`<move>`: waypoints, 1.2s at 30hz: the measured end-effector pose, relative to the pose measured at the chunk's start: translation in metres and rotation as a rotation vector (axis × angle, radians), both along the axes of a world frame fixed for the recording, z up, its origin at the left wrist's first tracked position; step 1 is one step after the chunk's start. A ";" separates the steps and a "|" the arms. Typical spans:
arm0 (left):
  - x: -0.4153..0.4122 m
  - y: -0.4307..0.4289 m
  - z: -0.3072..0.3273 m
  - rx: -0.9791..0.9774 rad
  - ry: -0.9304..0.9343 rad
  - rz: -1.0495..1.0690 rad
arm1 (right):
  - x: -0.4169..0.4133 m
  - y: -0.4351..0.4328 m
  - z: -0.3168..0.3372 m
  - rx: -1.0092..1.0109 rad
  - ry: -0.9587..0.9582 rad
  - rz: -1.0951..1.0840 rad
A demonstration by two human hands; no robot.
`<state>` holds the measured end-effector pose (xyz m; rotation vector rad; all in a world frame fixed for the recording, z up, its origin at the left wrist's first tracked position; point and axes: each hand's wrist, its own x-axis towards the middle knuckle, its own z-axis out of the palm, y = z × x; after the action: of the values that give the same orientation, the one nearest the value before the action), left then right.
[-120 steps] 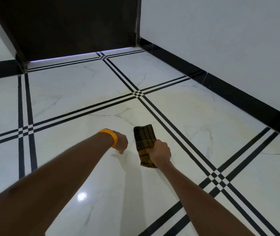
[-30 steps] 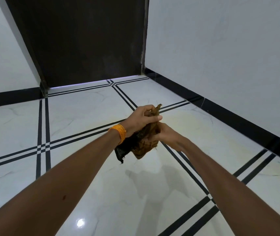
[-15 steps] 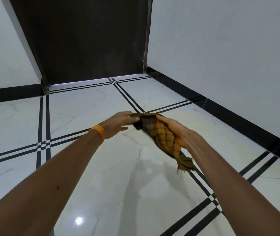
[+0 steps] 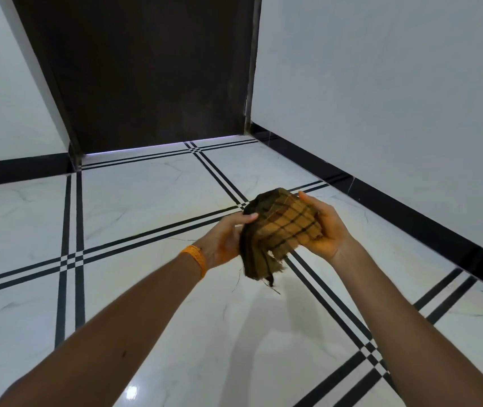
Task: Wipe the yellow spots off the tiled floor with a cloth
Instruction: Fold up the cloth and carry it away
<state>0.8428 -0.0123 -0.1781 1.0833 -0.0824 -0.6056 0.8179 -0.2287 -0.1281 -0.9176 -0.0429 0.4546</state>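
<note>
Up in the air above the floor, both bare hands hold a folded brown-and-yellow checked cloth point(image 4: 281, 230) between them. From the head camera, the right hand point(image 4: 326, 229) lies palm-up under the cloth's right side, its fingers curled up around the far edge so that the fabric rests in the cupped palm. The left hand point(image 4: 225, 237) pinches the cloth's left edge, thumb on top and fingers beneath. A frayed corner of the cloth hangs down below the two hands, clear of the floor.

An orange band point(image 4: 197, 258) circles the left wrist. Both forearms reach in from the bottom of the view.

Beneath them spreads a glossy white marble-patterned tiled floor point(image 4: 134, 201) crossed by paired black lines. A faint yellowish tinge point(image 4: 231, 206) shows on the tile just beyond the hands, near a crossing of the black lines. A dark brown door point(image 4: 146, 69) stands at the far end, white walls point(image 4: 395, 83) on either side, with a black skirting strip point(image 4: 410, 214) running along their base.
</note>
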 end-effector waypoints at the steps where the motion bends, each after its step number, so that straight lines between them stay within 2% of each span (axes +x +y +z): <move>1: 0.002 0.003 0.002 -0.021 0.002 0.052 | 0.000 -0.004 -0.003 -0.033 -0.031 0.026; 2: 0.003 0.003 0.004 -0.014 0.009 0.072 | -0.001 -0.008 -0.008 -0.091 -0.049 0.047; 4: 0.001 0.002 0.009 0.051 0.025 -0.025 | -0.008 -0.010 -0.015 -0.159 -0.054 0.102; 6: -0.003 -0.004 0.012 0.089 0.035 -0.162 | -0.012 -0.010 -0.015 -0.159 -0.031 0.127; 8: -0.008 -0.008 0.012 0.084 0.032 -0.213 | -0.012 -0.010 -0.009 -0.111 -0.022 0.120; 12: -0.004 -0.006 0.015 0.052 -0.087 -0.115 | -0.011 -0.011 0.005 -0.153 -0.019 0.082; 17: -0.002 -0.014 0.027 0.013 -0.102 0.037 | -0.003 -0.014 -0.005 -0.331 0.089 -0.021; 20: 0.002 -0.011 0.025 0.174 -0.212 0.146 | 0.001 -0.021 -0.016 -0.369 0.185 -0.051; 23: 0.003 -0.013 0.026 0.338 -0.316 0.255 | -0.002 -0.022 -0.021 -0.373 0.203 -0.058; 25: 0.002 -0.014 0.030 0.377 -0.368 0.367 | -0.002 -0.020 -0.017 -0.365 0.144 -0.069; 28: 0.007 -0.011 0.035 0.409 -0.443 0.464 | 0.002 -0.025 -0.012 -0.251 0.025 -0.171; 31: 0.012 -0.012 0.038 0.380 -0.384 0.486 | -0.004 -0.027 -0.026 -0.115 0.098 -0.153; 34: 0.013 -0.017 0.039 0.269 -0.275 0.395 | -0.014 -0.023 -0.048 -0.170 0.161 0.019; 36: 0.013 -0.014 0.037 0.280 -0.247 0.301 | -0.017 -0.021 -0.051 -0.133 0.130 0.067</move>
<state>0.8557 -0.0264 -0.1411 1.4078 -0.0480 -0.2131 0.8009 -0.2502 -0.1790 -1.0177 0.0759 0.5843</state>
